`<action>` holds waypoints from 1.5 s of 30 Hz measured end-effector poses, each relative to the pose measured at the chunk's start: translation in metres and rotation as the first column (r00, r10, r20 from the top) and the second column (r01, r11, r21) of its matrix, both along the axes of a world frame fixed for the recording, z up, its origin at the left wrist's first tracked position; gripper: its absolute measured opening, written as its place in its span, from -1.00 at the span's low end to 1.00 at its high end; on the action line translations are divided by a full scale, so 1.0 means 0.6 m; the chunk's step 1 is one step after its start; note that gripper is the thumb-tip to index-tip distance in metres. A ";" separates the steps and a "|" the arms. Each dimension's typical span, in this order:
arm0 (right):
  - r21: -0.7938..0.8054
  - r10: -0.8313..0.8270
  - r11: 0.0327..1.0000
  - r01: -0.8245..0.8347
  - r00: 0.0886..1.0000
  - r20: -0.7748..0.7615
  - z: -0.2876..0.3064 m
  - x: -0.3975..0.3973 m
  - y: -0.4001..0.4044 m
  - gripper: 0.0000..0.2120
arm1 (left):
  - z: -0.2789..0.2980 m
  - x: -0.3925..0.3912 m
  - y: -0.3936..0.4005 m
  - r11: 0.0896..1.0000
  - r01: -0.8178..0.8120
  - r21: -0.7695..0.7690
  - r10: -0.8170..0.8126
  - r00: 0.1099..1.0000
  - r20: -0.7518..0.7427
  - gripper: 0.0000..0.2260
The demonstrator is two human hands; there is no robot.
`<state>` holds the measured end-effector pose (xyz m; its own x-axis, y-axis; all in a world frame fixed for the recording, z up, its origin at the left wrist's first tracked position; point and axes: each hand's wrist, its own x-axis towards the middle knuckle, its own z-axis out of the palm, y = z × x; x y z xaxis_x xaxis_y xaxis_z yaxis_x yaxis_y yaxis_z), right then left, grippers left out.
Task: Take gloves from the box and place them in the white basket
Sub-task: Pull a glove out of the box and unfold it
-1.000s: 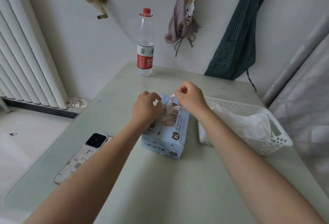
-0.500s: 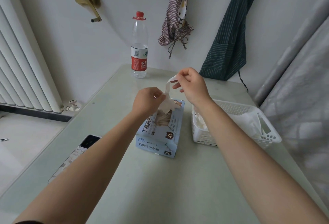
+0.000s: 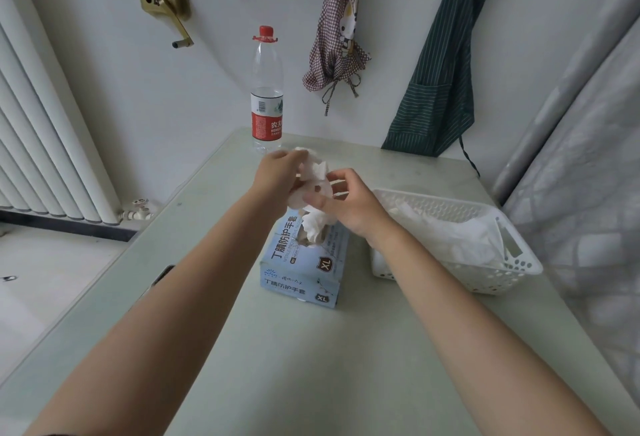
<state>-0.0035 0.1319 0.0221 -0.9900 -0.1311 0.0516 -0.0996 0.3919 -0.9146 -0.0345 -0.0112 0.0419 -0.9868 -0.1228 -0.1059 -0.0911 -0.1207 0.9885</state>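
A light blue glove box (image 3: 304,272) marked XL lies in the middle of the pale green table (image 3: 311,366). Above its opening both hands hold a crumpled white glove (image 3: 313,179). My left hand (image 3: 277,175) grips the glove's upper part. My right hand (image 3: 349,203) pinches its lower part with thumb and fingers. More white glove material (image 3: 315,227) sticks out of the box opening below. The white perforated basket (image 3: 502,272) stands to the right of the box with several white gloves (image 3: 464,238) lying in it.
A water bottle (image 3: 266,96) with a red cap stands at the table's far edge, just beyond my hands. A phone (image 3: 162,274) lies at the left table edge, mostly hidden by my left forearm. A radiator (image 3: 45,130) is at left; aprons hang on the wall.
The glove has come up out of the box and is bunched between both hands. My left hand rose to grip it; my right hand dropped lower beside it.
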 end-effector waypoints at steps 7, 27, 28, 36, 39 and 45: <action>0.156 -0.153 0.971 0.180 0.974 -0.167 -0.018 -0.008 0.008 -0.92 | -0.028 -0.004 -0.018 0.995 -0.036 0.092 0.024 0.992 0.123 -0.92; 0.213 -0.158 0.957 0.195 0.971 -0.178 0.126 0.003 0.040 -0.82 | 0.037 0.039 0.002 0.967 0.046 -0.252 -0.088 0.983 -0.158 -0.85; 0.225 -0.166 0.953 0.202 0.971 -0.170 0.129 0.009 0.046 -0.80 | 0.040 0.039 0.000 0.973 0.007 -0.231 -0.045 0.986 -0.159 -0.83; -0.004 -0.313 0.947 0.322 0.916 -0.252 0.163 0.036 0.066 -0.84 | 0.056 0.058 0.001 0.923 0.102 -0.370 -0.111 0.994 -0.003 -0.85; -0.040 -0.350 0.935 0.352 0.901 -0.256 0.167 0.032 0.068 -0.69 | 0.042 0.050 -0.004 0.955 0.209 -0.212 -0.209 0.978 0.024 -0.78; 0.005 -0.376 0.923 0.386 0.903 -0.209 0.129 0.017 0.105 -0.55 | 0.007 0.040 0.017 0.963 0.246 -0.106 -0.240 0.968 0.072 -0.92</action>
